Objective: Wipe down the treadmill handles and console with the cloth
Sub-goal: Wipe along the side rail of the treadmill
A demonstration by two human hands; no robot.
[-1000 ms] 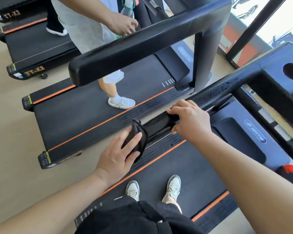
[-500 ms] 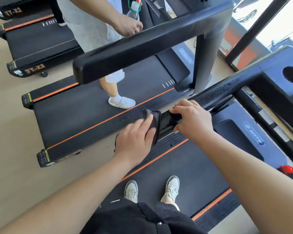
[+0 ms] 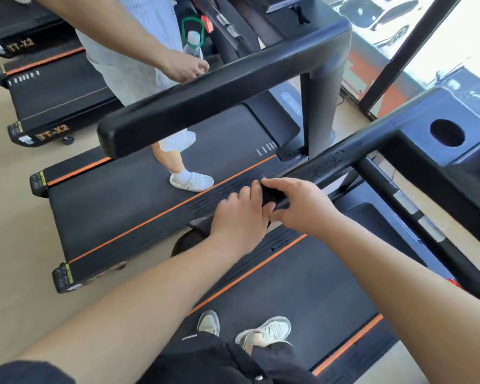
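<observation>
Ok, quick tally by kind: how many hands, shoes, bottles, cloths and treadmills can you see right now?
Hands: 3 (left hand, right hand gripping the handle, other person's hand)
Shoes: 3 (grey shoes, white shoe)
Water bottle: 1
Cloth: 1
Treadmills: 4
Total: 12

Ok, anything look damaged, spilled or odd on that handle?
The handle shows pale speckles on top, just beyond the right hand; droplets or worn coating, I cannot tell. The left hand holds the cloth short of them.
</observation>
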